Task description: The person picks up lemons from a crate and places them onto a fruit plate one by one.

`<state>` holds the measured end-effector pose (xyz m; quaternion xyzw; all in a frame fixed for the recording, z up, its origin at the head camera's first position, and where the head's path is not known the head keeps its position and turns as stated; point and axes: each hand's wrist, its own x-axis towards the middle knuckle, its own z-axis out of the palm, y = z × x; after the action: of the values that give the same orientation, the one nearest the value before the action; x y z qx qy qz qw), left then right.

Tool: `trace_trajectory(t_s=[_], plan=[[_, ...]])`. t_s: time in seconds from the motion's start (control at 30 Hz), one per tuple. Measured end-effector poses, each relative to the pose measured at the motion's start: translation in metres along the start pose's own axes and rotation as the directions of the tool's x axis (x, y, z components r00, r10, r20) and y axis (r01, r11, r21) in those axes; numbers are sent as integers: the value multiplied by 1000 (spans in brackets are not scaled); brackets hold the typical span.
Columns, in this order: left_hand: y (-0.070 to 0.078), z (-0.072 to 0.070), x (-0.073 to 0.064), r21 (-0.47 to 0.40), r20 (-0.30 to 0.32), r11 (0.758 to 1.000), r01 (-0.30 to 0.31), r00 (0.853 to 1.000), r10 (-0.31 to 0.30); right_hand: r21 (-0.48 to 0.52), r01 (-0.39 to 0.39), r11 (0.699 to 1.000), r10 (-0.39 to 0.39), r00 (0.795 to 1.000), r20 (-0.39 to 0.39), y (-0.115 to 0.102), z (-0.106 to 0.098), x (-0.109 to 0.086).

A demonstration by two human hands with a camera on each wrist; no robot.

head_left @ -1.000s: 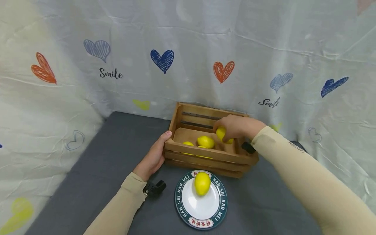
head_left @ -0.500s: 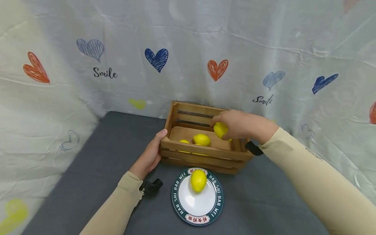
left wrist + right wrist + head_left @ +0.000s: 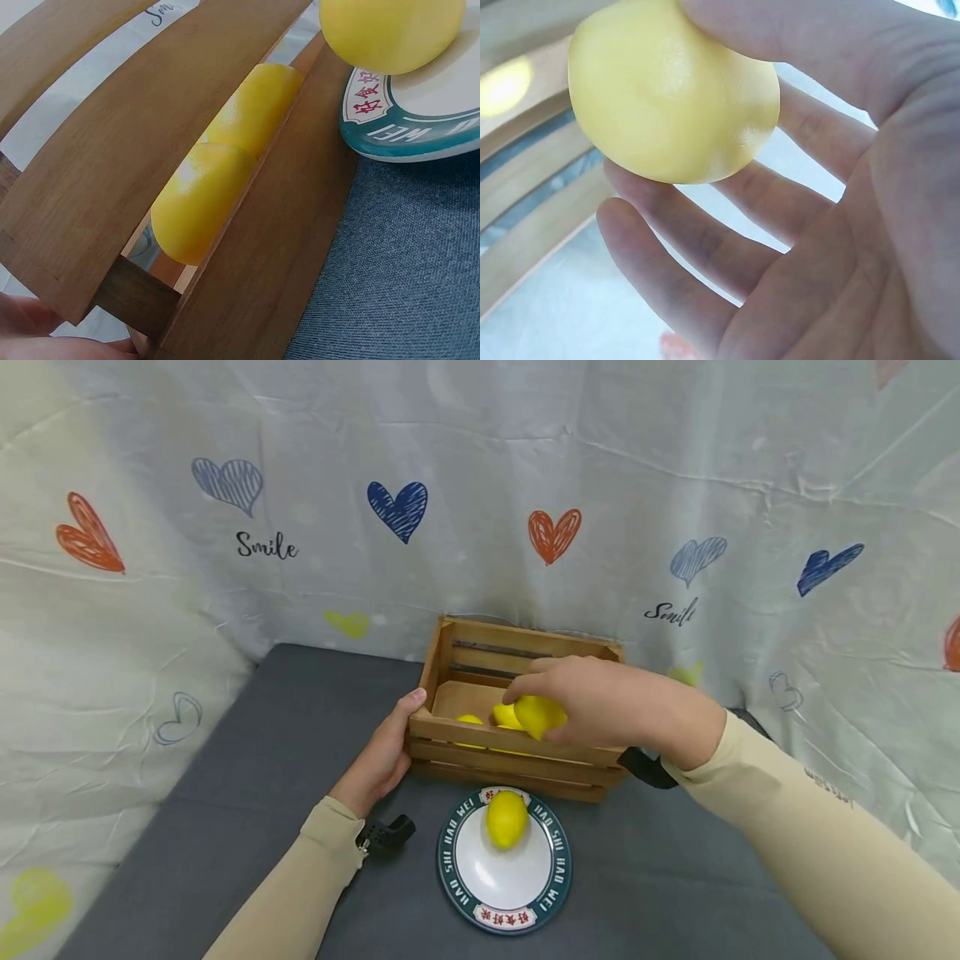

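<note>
A wooden slatted crate [image 3: 517, 763] stands at the back, its left front corner held by my left hand [image 3: 378, 762]. Over the crate's front part, my right hand [image 3: 603, 703] holds a yellow lemon [image 3: 538, 718] between thumb and fingers; the right wrist view shows this lemon [image 3: 667, 97] close up. Inside the crate lie more lemons [image 3: 470, 720], partly hidden by the front slats and my right hand. Through the slat gap, the left wrist view shows two lemons [image 3: 201, 202] touching. One lemon [image 3: 507, 820] rests on a white plate [image 3: 497, 881] with a green lettered rim.
A dark grey cloth [image 3: 330, 710] covers the table. Behind it hangs a pale curtain [image 3: 480, 460] printed with hearts and words, close to the crate's back. The plate sits just in front of the crate.
My right hand has moved left and toward the crate's front with the lemon in its grasp. The left hand keeps its hold on the crate. The head view has shifted slightly.
</note>
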<state>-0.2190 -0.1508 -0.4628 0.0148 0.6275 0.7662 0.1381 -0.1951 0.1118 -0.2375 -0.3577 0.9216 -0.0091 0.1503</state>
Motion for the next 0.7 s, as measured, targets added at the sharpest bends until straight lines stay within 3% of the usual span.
trace_trajectory(t_s=[0.33,0.7], plan=[[0,-1,-2,4,-11,1000,-7,1000,8,-62,107,992,-102,991,87,-35,23,5],[2,0,-1,-8,1,1000,-24,1000,24,-41,176,983,-166,969,184,-51,73,28]])
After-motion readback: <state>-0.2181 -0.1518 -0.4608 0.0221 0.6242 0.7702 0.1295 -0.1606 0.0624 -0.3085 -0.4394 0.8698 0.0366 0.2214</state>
